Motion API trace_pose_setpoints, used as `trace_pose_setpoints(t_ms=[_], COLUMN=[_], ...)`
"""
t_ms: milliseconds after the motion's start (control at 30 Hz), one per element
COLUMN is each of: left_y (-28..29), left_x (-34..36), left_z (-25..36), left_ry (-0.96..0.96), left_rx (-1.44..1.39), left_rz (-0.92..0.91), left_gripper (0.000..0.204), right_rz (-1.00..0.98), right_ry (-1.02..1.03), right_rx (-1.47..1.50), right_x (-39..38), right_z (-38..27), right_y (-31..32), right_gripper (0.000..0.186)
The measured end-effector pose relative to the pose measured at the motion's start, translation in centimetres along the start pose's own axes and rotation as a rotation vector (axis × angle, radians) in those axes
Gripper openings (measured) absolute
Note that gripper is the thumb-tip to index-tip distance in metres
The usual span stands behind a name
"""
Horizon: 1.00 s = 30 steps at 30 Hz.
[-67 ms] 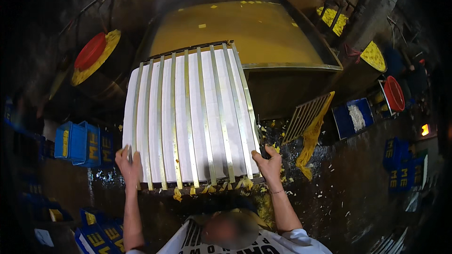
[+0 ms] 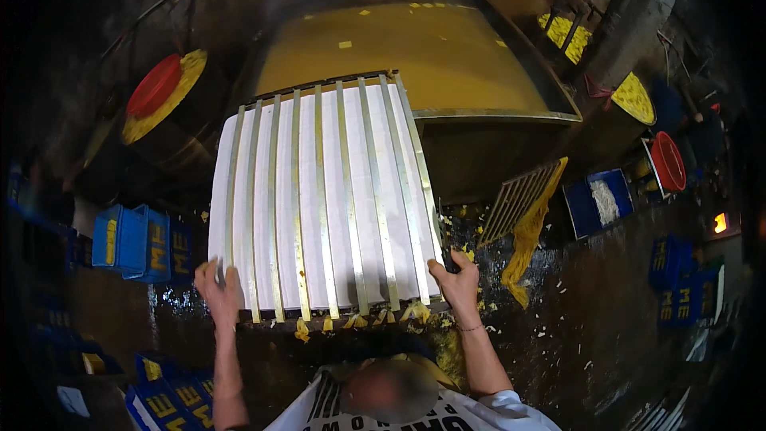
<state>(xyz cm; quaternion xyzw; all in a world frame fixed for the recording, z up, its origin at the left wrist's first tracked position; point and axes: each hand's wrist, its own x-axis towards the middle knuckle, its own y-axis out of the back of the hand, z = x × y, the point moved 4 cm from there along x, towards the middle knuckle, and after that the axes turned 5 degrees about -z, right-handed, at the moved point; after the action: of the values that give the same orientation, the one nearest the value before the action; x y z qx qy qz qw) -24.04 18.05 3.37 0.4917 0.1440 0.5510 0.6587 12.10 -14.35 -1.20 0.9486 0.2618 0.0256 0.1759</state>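
Observation:
A slatted metal frame [image 2: 321, 152] lies over a white sheet-like layer [image 2: 351, 191], with yellow scraps along its lower edge. My left hand [image 2: 219, 291] is at the lower left corner, fingers slightly bent and apart, with no clear grip. My right hand [image 2: 456, 286] is closed around the frame's right edge near the lower corner, thumb on the near side.
A tank [image 2: 519, 113] of yellow-brown liquid stands behind the frame. Drums with red tubs [image 2: 150, 84] or yellow contents [image 2: 634, 96], blue crates [image 2: 112, 243], a blue bin [image 2: 574, 203] and a leaning rack [image 2: 515, 195] with yellow cloth [image 2: 527, 247] surround it. The floor is wet and littered.
My left hand has slid slightly down along the frame's lower left edge, its fingers looser. My right hand has shifted very slightly downward. The frame looks nearly still.

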Motion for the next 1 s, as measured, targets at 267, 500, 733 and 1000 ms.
trace_pose_setpoints(t_ms=[267, 500, 733, 1000], left_y=[-0.4, -1.4, -0.2, -0.1], left_x=[-10.9, -11.2, -11.4, -11.1], left_z=[-4.1, -5.9, -5.7, -5.3], left_ry=[0.812, 0.767, 0.726, 0.694], left_rx=[-0.81, -1.056, -1.061, -0.994], left_rz=[-0.001, -0.103, -0.099, -0.093], left_gripper=[0.018, 0.018, 0.024, 0.029], right_rz=[0.105, 0.026, -0.011, 0.089], right_ry=[-0.092, -0.134, -0.08, 0.003], right_rx=[0.115, 0.334, 0.396, 0.224], right_x=[-1.6, -2.2, -1.7, -2.6], right_z=[3.6, 1.6, 2.7, 0.2], right_y=[-0.3, -0.5, -0.9, -0.8], right_gripper=[0.038, 0.009, 0.011, 0.029])
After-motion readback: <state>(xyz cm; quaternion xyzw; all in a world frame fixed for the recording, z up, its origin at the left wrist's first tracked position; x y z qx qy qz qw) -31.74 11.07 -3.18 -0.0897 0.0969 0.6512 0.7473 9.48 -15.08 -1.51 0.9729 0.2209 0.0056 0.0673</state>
